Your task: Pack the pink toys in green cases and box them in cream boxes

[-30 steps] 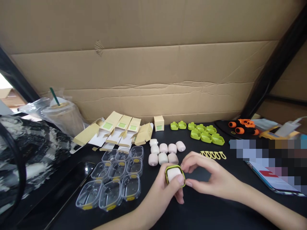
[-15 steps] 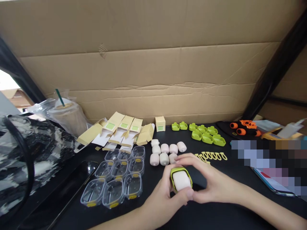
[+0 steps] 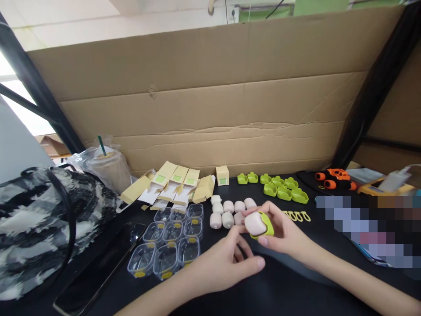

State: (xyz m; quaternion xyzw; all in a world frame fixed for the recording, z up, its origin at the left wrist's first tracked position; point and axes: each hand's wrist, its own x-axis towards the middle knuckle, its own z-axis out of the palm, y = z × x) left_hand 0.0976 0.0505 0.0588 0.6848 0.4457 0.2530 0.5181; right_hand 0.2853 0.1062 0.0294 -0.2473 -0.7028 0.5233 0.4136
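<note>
Pale pink and lime green meet in the small case (image 3: 257,224) at the middle of the head view: a pink rounded pod sitting in a green shell, raised just above the black tabletop (image 3: 296,289). The right hand (image 3: 285,235) grips it, thumb on the near side and fingers wrapped round the back. The left hand (image 3: 226,263) lies just below it, loosely curled and grasping nothing, its fingertips touching or almost touching the case's lower edge. Just behind the case stands a cluster of loose pink pods (image 3: 228,212). To their left, clear plastic trays (image 3: 169,241) sit in rows, and behind those lie flattened kraft cartons (image 3: 171,186) and one small folded box (image 3: 222,175). Green shells (image 3: 279,188) are grouped to the right rear, with yellow loops (image 3: 297,216) in front of them. A dark phone (image 3: 98,267) lies at the left, beside a black-and-white patterned bag (image 3: 36,228).
</note>
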